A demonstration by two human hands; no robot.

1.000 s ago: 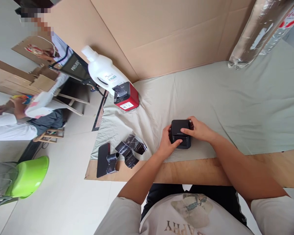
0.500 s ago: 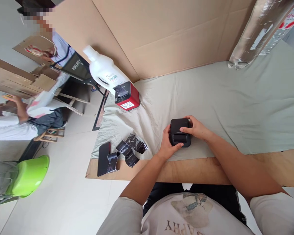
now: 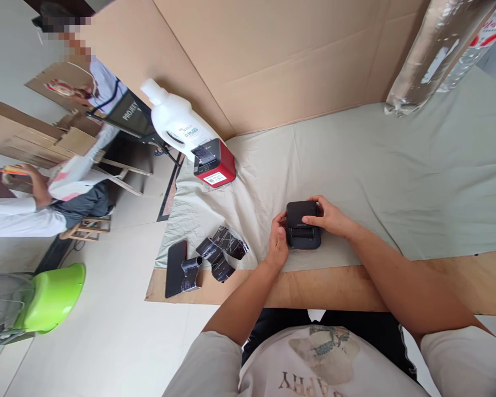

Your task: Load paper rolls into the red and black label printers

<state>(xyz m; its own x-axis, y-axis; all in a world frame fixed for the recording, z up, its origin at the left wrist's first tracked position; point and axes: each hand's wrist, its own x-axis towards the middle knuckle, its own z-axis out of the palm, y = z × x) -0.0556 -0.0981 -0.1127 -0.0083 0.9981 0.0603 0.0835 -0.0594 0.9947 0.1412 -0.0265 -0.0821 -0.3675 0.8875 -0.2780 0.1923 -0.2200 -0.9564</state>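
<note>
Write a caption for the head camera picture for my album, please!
Both hands, left hand and right hand, hold a small black boxy printer on the pale green cloth-covered table.

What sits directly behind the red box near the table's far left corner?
A white jug leans right behind the red box, with cardboard panels beyond it. The box hides the jug's base, so whether they touch cannot be told.

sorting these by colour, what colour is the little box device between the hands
Black, matte all over: the small box device on the cloth, seen clearly in the head view.
</note>
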